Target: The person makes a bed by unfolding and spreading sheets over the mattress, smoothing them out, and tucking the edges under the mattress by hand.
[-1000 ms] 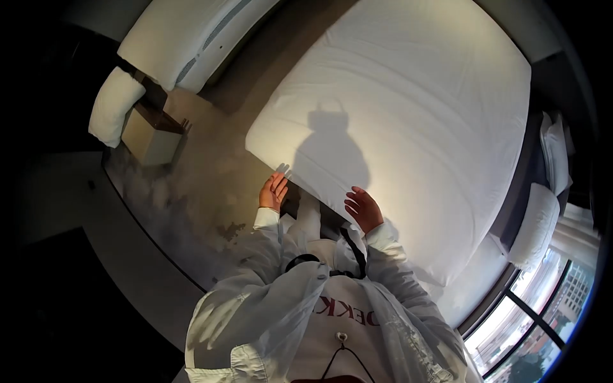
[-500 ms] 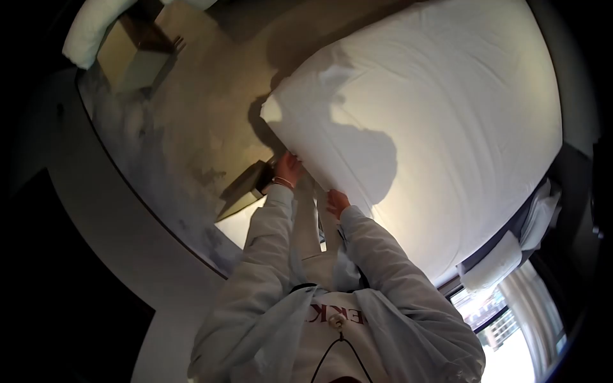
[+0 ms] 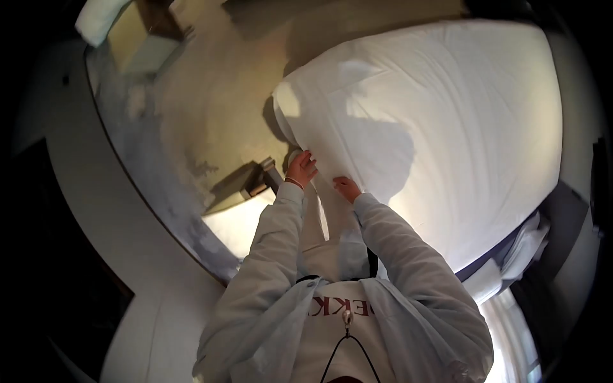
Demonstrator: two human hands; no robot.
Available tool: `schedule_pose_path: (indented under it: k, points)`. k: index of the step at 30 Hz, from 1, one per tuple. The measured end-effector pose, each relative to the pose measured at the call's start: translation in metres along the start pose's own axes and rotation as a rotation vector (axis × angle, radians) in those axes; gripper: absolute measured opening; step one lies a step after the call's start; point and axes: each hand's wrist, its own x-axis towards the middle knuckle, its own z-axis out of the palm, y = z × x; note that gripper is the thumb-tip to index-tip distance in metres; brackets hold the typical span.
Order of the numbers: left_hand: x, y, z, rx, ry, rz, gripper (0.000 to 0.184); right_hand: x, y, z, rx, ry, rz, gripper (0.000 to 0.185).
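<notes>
A white bed sheet (image 3: 472,127) is spread over the bed on the right side of the view, with light wrinkles running across it. My left hand (image 3: 301,170) is closed at the sheet's near edge, its fingers curled over the fabric. A thin bracelet circles that wrist. To its right, my right hand (image 3: 347,189) has its fingers bent and pinches the same edge. Both hands are close together, and shadows of my head and arms fall on the sheet.
Near my left forearm stands a lit lampshade (image 3: 239,223) beside a small dark piece of furniture. Carpet (image 3: 211,108) covers the floor at left. Pillows (image 3: 485,281) lie by the window at lower right. A white armchair-like seat (image 3: 143,48) is at upper left.
Both hands have shifted slightly right in the view, with the sheet edge between them lifted or pulled a little. The whole view has tilted, and the bed appears lower.
</notes>
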Motion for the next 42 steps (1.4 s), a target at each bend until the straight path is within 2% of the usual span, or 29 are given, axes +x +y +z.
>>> schedule_pose_path:
  k: [2,5,6,7,8,9,12,16,20,22,24,25,28,30,32,35,37,39,40,42]
  points:
    - [0.010,-0.001,0.019,0.079,-0.049,-0.051,0.045,-0.016,-0.020,-0.014,-0.032,0.186,-0.096,0.027]
    - [-0.002,0.000,0.046,0.212,-0.185,-0.145,0.046,-0.009,0.015,-0.015,0.195,0.306,-0.220,0.028]
    - [0.000,-0.001,0.050,0.308,-0.208,-0.166,0.046,-0.036,-0.014,-0.018,0.146,0.333,-0.114,0.027]
    - [-0.013,0.000,0.067,0.389,-0.220,-0.179,0.045,-0.043,-0.005,-0.020,0.391,0.246,-0.148,0.028]
    - [-0.019,-0.003,0.073,0.444,-0.216,-0.198,0.046,-0.055,-0.002,-0.018,0.670,0.172,-0.045,0.026]
    - [-0.024,-0.006,0.080,0.475,-0.259,-0.226,0.046,-0.066,-0.002,-0.016,0.693,0.250,0.042,0.023]
    - [-0.056,-0.020,0.104,0.630,-0.302,-0.264,0.043,-0.090,0.034,-0.005,0.712,0.412,0.075,0.024]
    - [-0.054,-0.028,0.103,0.803,-0.355,-0.374,0.042,-0.122,0.071,0.030,0.922,0.558,0.146,0.025]
    - [-0.066,-0.100,0.093,0.888,-0.337,-0.511,0.042,-0.188,0.139,0.075,1.153,0.712,0.271,0.025]
    - [-0.069,-0.119,0.084,0.962,-0.307,-0.581,0.041,-0.204,0.180,0.098,1.430,0.768,0.292,0.027]
    - [-0.091,-0.147,0.086,1.016,-0.315,-0.630,0.039,-0.209,0.260,0.123,1.733,0.802,0.193,0.035]
    - [-0.101,-0.160,0.085,1.072,-0.310,-0.649,0.039,-0.226,0.262,0.121,1.778,0.926,0.288,0.035]
    - [-0.123,-0.214,0.085,1.144,-0.375,-0.736,0.035,-0.279,0.300,0.111,1.797,1.039,0.392,0.029]
    - [-0.126,-0.254,0.081,1.217,-0.343,-0.712,0.034,-0.298,0.343,0.098,1.872,1.082,0.396,0.029]
    - [-0.121,-0.300,0.070,1.264,-0.356,-0.721,0.034,-0.313,0.392,0.082,1.937,1.119,0.263,0.029]
    - [-0.124,-0.389,0.051,1.082,-0.306,-0.747,0.034,-0.327,0.469,0.051,1.987,1.086,0.295,0.030]
    - [-0.129,-0.437,0.032,1.143,-0.223,-0.781,0.034,-0.355,0.461,0.022,2.223,1.117,0.334,0.031]
    - [-0.134,-0.479,0.005,1.184,-0.100,-0.845,0.033,-0.364,0.481,0.023,2.373,1.014,0.193,0.024]
    - [-0.127,-0.506,-0.002,1.126,-0.024,-0.867,0.034,-0.374,0.497,0.015,2.377,0.996,0.327,0.022]
    - [-0.131,-0.531,-0.015,0.981,0.077,-0.932,0.035,-0.361,0.515,0.021,2.565,0.905,0.156,0.029]
